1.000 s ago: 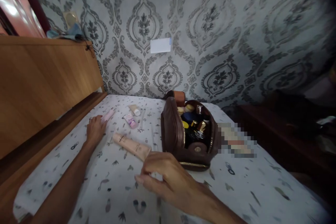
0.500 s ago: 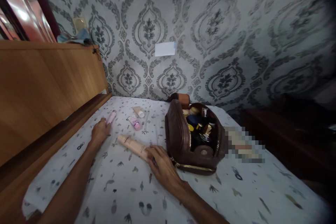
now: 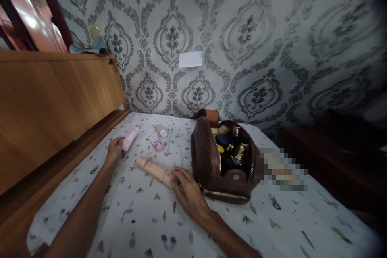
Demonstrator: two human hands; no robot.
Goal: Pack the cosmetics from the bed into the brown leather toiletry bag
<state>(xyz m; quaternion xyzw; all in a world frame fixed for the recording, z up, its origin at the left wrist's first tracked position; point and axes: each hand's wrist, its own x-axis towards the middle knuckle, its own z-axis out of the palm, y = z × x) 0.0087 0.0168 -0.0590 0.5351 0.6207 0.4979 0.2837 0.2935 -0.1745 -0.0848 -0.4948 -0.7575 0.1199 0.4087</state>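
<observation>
A pink tube (image 3: pixel 131 138) slants up and to the right from the fingers of my left hand (image 3: pixel 115 150), which are closed at its lower end. My right hand (image 3: pixel 189 191) is curled around the near end of a long peach tube (image 3: pixel 153 170) with small print; its thumb side is partly hidden. Beyond the hands lie a small white-and-purple tube (image 3: pixel 156 144) and a beige tube with a white cap (image 3: pixel 161 130). Just right of my right hand stands an unzipped brown cosmetic bag (image 3: pixel 205 155), filled with bottles and other cosmetics.
A white patterned sheet (image 3: pixel 151 217) covers the surface. A thin clear stick (image 3: pixel 169 139) lies near the small tubes. Behind the bag is a brown-orange cylindrical item (image 3: pixel 212 117). A wooden panel (image 3: pixel 60 105) borders the left; a patterned wall rises behind.
The pink tube has turned and shows more of its length beside my left hand. My right hand keeps its place on the peach tube. The view has tilted slightly.
</observation>
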